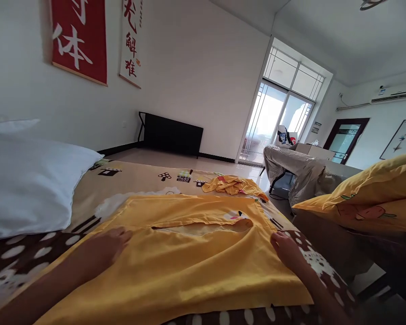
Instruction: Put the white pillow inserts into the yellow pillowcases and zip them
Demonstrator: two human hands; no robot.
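A yellow pillowcase (189, 271) lies spread out on the bed, with a long slit opening (196, 228) gaping across its upper part. A small printed figure shows beside the right end of the slit. My left hand (113, 246) rests on the left part of the pillowcase, fingers extended over the cloth. At the right edge of the pillowcase is my right hand (286, 248), its fingers curled and closed on the border of the fabric. Soft folds run across the cloth between both hands.
A white pillow (37, 180) lies at left on the patterned bed sheet (149, 174). Beyond the pillowcase sits a crumpled yellow cloth (233, 185). Yellow bedding (375, 194) is stacked at right. A plastic-covered table (291, 167) and a black folded panel (172, 134) stand farther back.
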